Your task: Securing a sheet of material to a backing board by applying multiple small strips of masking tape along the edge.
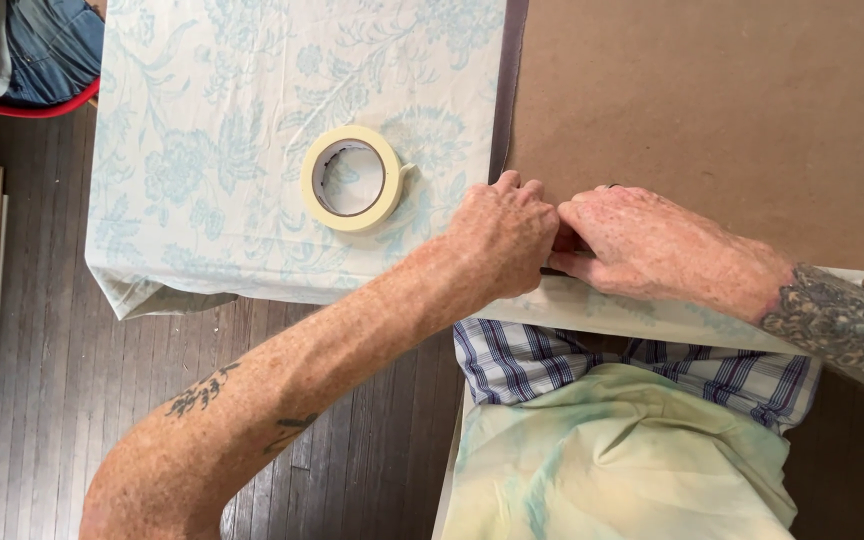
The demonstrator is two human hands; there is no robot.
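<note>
two hands (502, 240) (652, 245), one tape roll (352, 178)

Both hands (552, 240) apparently pinch something beside the tape roll (352, 178) on floral cloth (202, 150).

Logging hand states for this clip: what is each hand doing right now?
Left hand: fingers curled, pressing on the cloth's edge; grip cannot be told.
Right hand: fingers bent down beside it; contents cannot be told.

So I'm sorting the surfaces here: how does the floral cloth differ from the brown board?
The floral cloth is pale with a blue pattern; the brown board is plain. The cloth drapes over the table edge; the board lies flat. The tape roll sits on the cloth, not the board. Both meet under the hands.
</note>
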